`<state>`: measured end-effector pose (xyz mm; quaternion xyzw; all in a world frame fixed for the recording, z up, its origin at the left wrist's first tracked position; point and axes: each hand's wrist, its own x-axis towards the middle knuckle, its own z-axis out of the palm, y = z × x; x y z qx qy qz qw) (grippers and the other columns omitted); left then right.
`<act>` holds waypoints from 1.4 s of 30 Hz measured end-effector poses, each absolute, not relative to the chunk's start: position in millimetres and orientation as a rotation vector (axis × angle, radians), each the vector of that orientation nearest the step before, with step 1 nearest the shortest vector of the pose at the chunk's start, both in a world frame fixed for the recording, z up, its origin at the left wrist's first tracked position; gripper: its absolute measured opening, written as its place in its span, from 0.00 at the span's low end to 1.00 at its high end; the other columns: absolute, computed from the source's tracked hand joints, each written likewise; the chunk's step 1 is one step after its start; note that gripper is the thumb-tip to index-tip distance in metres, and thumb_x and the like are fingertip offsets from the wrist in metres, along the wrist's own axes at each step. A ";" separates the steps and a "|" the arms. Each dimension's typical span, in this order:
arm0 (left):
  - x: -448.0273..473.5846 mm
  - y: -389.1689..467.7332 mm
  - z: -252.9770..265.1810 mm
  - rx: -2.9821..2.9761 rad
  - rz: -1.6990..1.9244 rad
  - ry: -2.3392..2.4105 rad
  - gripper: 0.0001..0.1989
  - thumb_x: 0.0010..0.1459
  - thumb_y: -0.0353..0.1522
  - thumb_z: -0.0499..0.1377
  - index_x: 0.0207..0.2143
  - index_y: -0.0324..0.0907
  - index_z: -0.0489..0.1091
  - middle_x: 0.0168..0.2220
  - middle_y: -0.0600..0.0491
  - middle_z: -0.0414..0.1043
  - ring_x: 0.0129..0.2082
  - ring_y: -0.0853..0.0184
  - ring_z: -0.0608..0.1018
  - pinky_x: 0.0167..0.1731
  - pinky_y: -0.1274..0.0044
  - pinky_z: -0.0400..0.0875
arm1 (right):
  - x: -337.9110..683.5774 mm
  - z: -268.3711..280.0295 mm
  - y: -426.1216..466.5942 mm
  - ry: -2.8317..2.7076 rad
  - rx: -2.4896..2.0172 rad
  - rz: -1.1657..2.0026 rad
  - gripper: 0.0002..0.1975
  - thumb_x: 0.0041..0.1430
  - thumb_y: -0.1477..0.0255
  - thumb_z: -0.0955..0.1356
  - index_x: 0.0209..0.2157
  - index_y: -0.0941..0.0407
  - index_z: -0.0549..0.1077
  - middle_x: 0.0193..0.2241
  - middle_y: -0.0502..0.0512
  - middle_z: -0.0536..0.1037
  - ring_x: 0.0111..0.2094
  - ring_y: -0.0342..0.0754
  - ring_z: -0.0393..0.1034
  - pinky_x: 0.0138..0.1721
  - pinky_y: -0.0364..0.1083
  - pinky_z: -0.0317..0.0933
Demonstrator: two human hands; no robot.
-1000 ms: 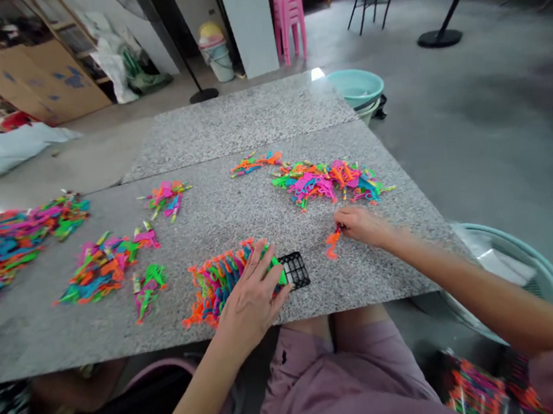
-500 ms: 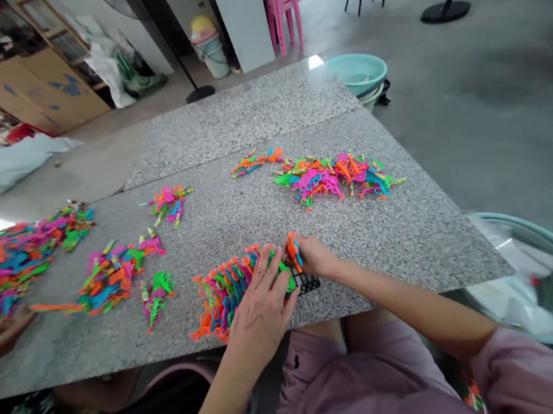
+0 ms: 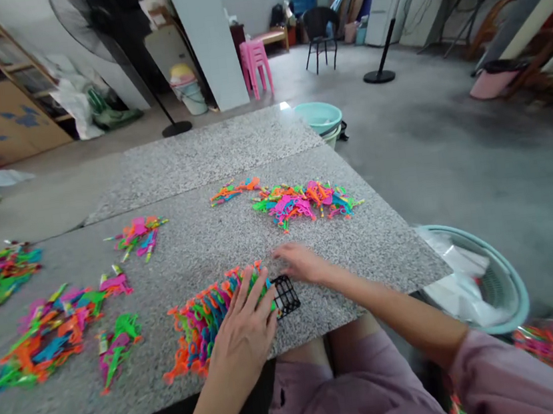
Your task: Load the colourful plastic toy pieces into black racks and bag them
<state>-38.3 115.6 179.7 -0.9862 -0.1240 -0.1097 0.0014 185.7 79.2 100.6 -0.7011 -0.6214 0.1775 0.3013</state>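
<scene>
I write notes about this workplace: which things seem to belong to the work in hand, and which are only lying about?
Likely part of the work:
row of bright pieces, partly under the left hand;
black grid, near the right hand;
pile of loose pieces, beyond that hand.

Apparently just lying about:
pink stools;
black chair;
bucket.
</scene>
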 end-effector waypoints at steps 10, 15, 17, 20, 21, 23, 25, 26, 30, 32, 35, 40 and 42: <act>-37.2 118.3 175.0 -3.137 -0.416 -0.398 0.18 0.65 0.32 0.51 0.54 0.40 0.70 0.67 0.46 0.54 0.68 0.50 0.52 0.60 0.56 0.64 | 244.0 102.1 22.5 -1.930 -2.521 -0.039 0.14 0.63 0.83 0.59 0.41 0.62 0.74 0.43 0.66 0.75 0.48 0.56 0.65 0.48 0.50 0.61; -38.3 116.7 176.9 -3.152 -0.393 -0.436 0.17 0.65 0.32 0.50 0.54 0.41 0.70 0.68 0.48 0.52 0.69 0.51 0.50 0.61 0.56 0.63 | 262.0 121.0 14.2 -1.820 -2.431 -0.045 0.15 0.62 0.83 0.59 0.43 0.58 0.72 0.44 0.61 0.74 0.46 0.52 0.66 0.44 0.45 0.60; -38.4 116.6 178.0 -3.140 -0.373 -0.425 0.18 0.65 0.32 0.51 0.55 0.41 0.69 0.68 0.47 0.51 0.69 0.50 0.51 0.60 0.56 0.63 | 307.0 132.6 19.2 -1.567 -2.594 -0.178 0.17 0.62 0.84 0.58 0.47 0.60 0.71 0.47 0.63 0.73 0.48 0.53 0.65 0.46 0.46 0.59; -38.8 117.6 178.0 -3.124 -0.381 -0.410 0.18 0.65 0.32 0.52 0.55 0.41 0.69 0.68 0.47 0.52 0.68 0.50 0.52 0.60 0.56 0.64 | 371.8 142.6 35.7 -1.692 -2.650 -0.213 0.17 0.61 0.83 0.62 0.49 0.60 0.72 0.49 0.64 0.72 0.49 0.54 0.64 0.47 0.46 0.59; -39.2 117.9 177.6 -3.121 -0.388 -0.414 0.18 0.64 0.32 0.52 0.55 0.42 0.69 0.68 0.48 0.52 0.68 0.50 0.52 0.60 0.56 0.64 | 385.6 143.1 41.9 -1.845 -2.612 -0.172 0.16 0.60 0.83 0.63 0.48 0.60 0.72 0.49 0.64 0.72 0.49 0.54 0.64 0.47 0.46 0.58; -40.2 118.0 176.9 -3.116 -0.396 -0.433 0.19 0.64 0.32 0.52 0.56 0.43 0.69 0.68 0.49 0.52 0.68 0.51 0.52 0.60 0.57 0.64 | 399.3 141.1 51.2 -2.129 -2.489 -0.068 0.13 0.58 0.82 0.65 0.45 0.60 0.74 0.46 0.63 0.74 0.48 0.52 0.65 0.46 0.45 0.58; -40.7 116.5 177.4 -3.118 -0.378 -0.456 0.19 0.64 0.32 0.52 0.56 0.43 0.68 0.68 0.50 0.52 0.68 0.51 0.52 0.60 0.58 0.64 | 398.9 137.3 52.6 -2.249 -2.368 0.026 0.09 0.59 0.81 0.65 0.39 0.60 0.75 0.42 0.62 0.76 0.46 0.51 0.67 0.45 0.44 0.58; -40.4 115.3 178.1 -3.123 -0.360 -0.466 0.18 0.64 0.32 0.52 0.56 0.43 0.69 0.68 0.49 0.51 0.69 0.51 0.51 0.60 0.58 0.63 | 395.6 135.7 49.6 -2.240 -2.324 0.083 0.08 0.60 0.81 0.65 0.36 0.60 0.76 0.40 0.61 0.76 0.44 0.50 0.68 0.44 0.44 0.58; -36.5 111.6 180.8 -3.146 -0.295 -0.476 0.17 0.65 0.31 0.51 0.54 0.40 0.70 0.68 0.47 0.52 0.69 0.51 0.50 0.62 0.57 0.61 | 368.3 132.5 22.2 -1.888 -2.141 0.586 0.03 0.55 0.73 0.69 0.29 0.58 0.75 0.27 0.51 0.75 0.30 0.45 0.68 0.33 0.42 0.58; -34.8 111.8 180.6 -3.167 -0.288 -0.491 0.17 0.65 0.31 0.51 0.54 0.40 0.70 0.68 0.46 0.52 0.69 0.51 0.49 0.62 0.56 0.60 | 341.5 131.4 7.8 -1.635 -1.942 0.923 0.07 0.53 0.67 0.70 0.28 0.57 0.73 0.21 0.47 0.70 0.23 0.42 0.64 0.27 0.41 0.56; -35.5 113.4 182.9 -3.222 -0.293 -0.528 0.18 0.66 0.35 0.52 0.55 0.40 0.69 0.68 0.46 0.52 0.69 0.51 0.49 0.62 0.56 0.59 | 279.7 132.1 -6.5 -1.318 -1.580 1.260 0.14 0.52 0.61 0.71 0.28 0.57 0.69 0.18 0.44 0.66 0.18 0.39 0.59 0.21 0.40 0.53; -37.1 98.5 207.9 -3.312 -0.454 -0.671 0.33 0.62 0.46 0.56 0.65 0.42 0.55 0.64 0.44 0.60 0.67 0.51 0.55 0.64 0.52 0.51 | 166.6 153.8 -29.4 -1.081 -1.150 1.359 0.16 0.56 0.57 0.70 0.32 0.57 0.70 0.23 0.46 0.68 0.21 0.38 0.59 0.22 0.39 0.55; -31.3 80.6 218.5 -3.386 -0.622 -0.724 0.29 0.62 0.44 0.58 0.62 0.43 0.59 0.58 0.45 0.70 0.61 0.54 0.68 0.59 0.60 0.62 | 143.4 165.7 -44.3 -1.081 -1.136 1.320 0.16 0.58 0.57 0.69 0.31 0.57 0.71 0.23 0.48 0.70 0.22 0.39 0.60 0.24 0.39 0.56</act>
